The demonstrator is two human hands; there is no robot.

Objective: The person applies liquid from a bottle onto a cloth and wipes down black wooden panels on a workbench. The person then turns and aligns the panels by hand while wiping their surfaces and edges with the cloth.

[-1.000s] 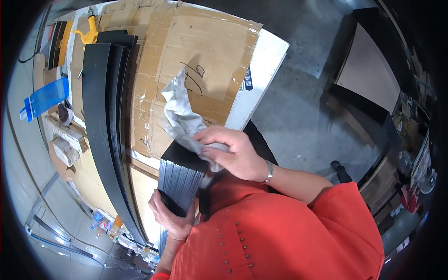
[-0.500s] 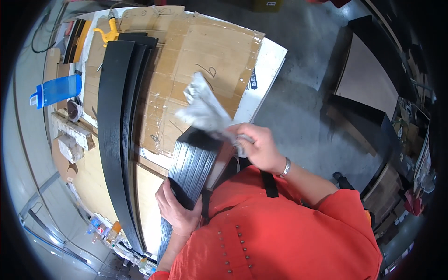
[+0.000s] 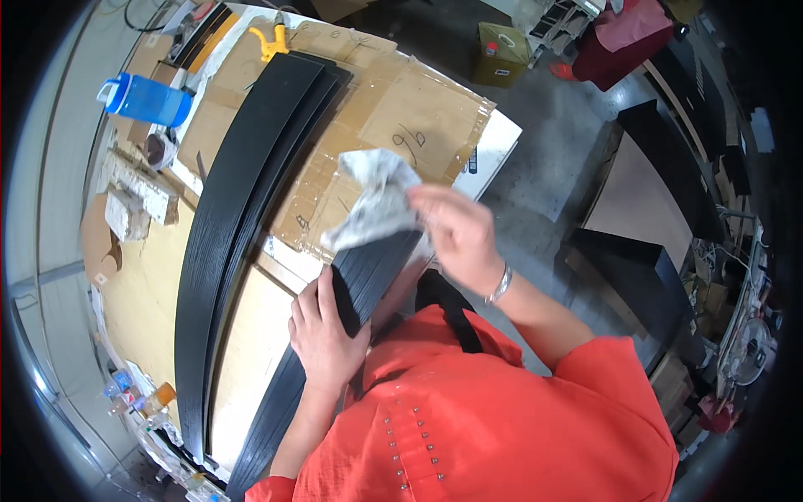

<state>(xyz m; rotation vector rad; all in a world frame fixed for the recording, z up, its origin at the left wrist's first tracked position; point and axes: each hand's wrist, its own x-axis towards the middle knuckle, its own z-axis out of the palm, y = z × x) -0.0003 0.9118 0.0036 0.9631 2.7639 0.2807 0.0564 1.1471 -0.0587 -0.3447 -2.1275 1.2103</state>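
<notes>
My right hand point(image 3: 460, 234) is closed on a crumpled white cloth point(image 3: 381, 197), which hangs loosely over the far end of a long black board point(image 3: 372, 276) with a wood-grain surface. My left hand point(image 3: 328, 339) grips this board farther down, its fingers along the left edge and the thumb toward the right. The board slants from the lower left, under my left forearm, up to the cloth. Left of it, several curved black boards point(image 3: 242, 159) lie stacked on the worktable. The cloth hides the tip of the board in my hand.
Taped cardboard point(image 3: 418, 109) covers the table's far part. A yellow air blow gun point(image 3: 269, 42), a blue bottle point(image 3: 146, 99) and whitish blocks point(image 3: 138, 197) lie at the far and left side. More black panels point(image 3: 640, 268) stand on the floor at right; another person point(image 3: 623, 46) is beyond.
The board in my left hand has turned, showing its broad grained face. My right hand has moved slightly up and right with the cloth. The whole view has shifted.
</notes>
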